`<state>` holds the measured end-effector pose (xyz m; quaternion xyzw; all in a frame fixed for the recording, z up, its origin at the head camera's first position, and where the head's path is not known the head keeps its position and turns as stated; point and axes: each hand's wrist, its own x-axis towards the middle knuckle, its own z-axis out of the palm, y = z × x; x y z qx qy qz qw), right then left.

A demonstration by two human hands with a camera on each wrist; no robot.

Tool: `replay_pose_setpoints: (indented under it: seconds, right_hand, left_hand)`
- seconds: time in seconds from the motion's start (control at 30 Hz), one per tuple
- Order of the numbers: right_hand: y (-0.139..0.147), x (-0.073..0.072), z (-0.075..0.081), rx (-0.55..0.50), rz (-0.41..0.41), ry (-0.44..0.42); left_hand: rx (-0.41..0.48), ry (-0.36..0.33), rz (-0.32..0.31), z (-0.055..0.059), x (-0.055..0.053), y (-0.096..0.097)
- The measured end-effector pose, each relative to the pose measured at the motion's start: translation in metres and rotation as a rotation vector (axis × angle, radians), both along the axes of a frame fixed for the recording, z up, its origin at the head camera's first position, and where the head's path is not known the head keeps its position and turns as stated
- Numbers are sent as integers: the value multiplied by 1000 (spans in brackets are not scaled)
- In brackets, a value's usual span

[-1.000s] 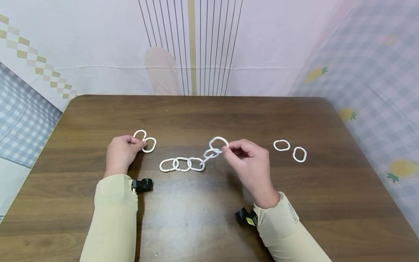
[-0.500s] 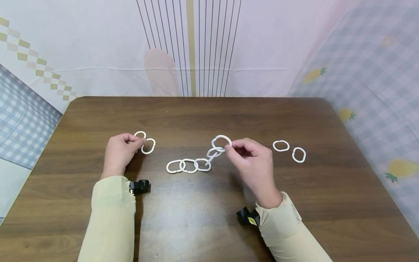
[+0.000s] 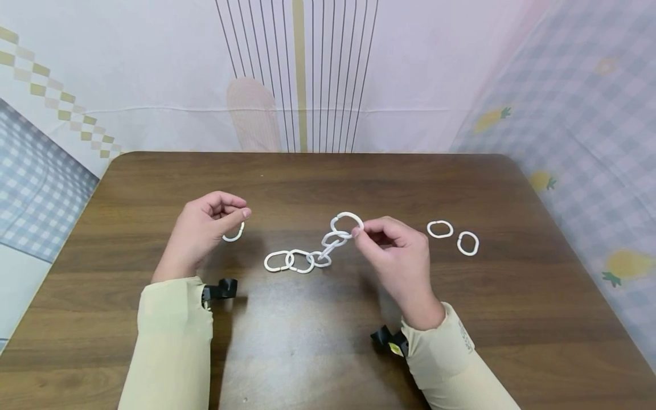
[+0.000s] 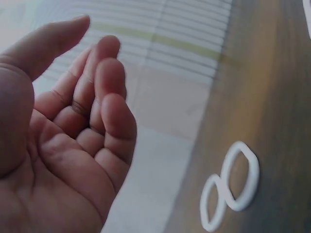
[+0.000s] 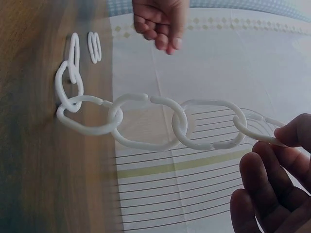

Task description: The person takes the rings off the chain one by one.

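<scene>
My right hand (image 3: 397,259) pinches the end link (image 3: 349,214) of a white plastic chain (image 3: 328,251) between thumb and fingers. In the right wrist view the links near that hand hang stretched out above the table, each oval with a small split; the far links (image 5: 74,58) rest on the wood. My left hand (image 3: 207,230) is raised with fingers loosely bent and thumb apart, holding nothing. Below it lie two loose white links, side by side in the left wrist view, one larger-looking link (image 4: 251,187) and another link (image 4: 204,208); the left hand hides most of them in the head view.
Two more loose links lie at the right, one link (image 3: 441,221) slightly behind the other link (image 3: 476,245). The brown wooden table (image 3: 307,353) ends at the back against a patterned cloth (image 3: 410,74). Each wrist carries a small black camera.
My left hand has left the two loose links and risen, moving right and slightly back. The right hand has drawn the chain a little to the right, its trailing links following.
</scene>
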<state>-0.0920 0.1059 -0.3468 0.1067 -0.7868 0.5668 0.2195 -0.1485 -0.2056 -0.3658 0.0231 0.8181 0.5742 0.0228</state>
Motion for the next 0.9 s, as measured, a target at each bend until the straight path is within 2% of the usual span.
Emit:
replay_pose_setpoints:
  seconds: [0.13, 0.27, 0.47, 0.67, 0.9]
  right_hand:
    - [0, 0, 3, -5, 15, 13]
    - [0, 1, 7, 0, 24, 22]
    - [-2, 5, 11, -12, 27, 23]
    - [-3, 8, 15, -25, 31, 34]
    - [-4, 10, 20, -28, 33, 54]
  left_hand:
    - [-1, 91, -24, 13, 5, 10]
    - [-34, 140, -60, 22, 9, 22]
    - [-54, 139, -150, 25, 13, 45]
    - [-17, 146, -244, 31, 22, 69]
    - [0, 156, -314, 34, 30, 85]
